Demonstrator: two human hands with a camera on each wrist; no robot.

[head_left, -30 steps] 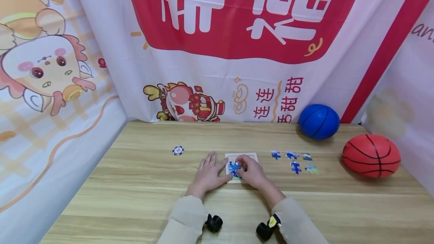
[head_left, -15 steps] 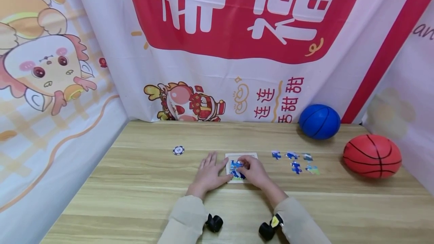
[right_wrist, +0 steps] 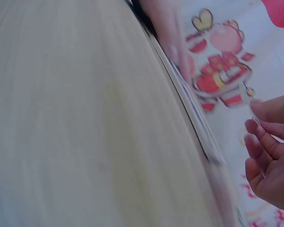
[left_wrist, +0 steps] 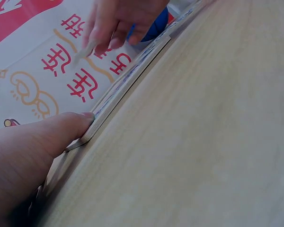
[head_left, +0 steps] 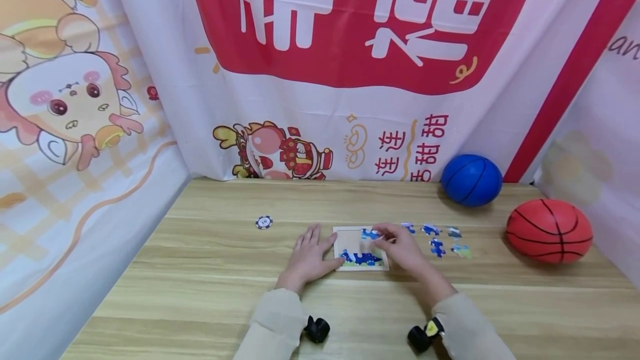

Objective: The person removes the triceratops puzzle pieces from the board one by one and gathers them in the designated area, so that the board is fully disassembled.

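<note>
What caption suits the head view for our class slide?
Left hand on a puzzle frame, right hand pinching a thin piece above it, loose puzzle pieces alongside.

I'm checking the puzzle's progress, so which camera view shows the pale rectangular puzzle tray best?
The head view: it looks down into the pale rectangular puzzle tray, showing blue jigsaw pieces, though it's partly covered. Both wrist views show it nearly edge-on, its contents unreadable.

Behind a pale wood-grain table [head_left: 200, 293] hangs a red-and-white cloth [head_left: 340, 82], with a cartoon-printed side cloth [head_left: 75, 110] at left.
</note>
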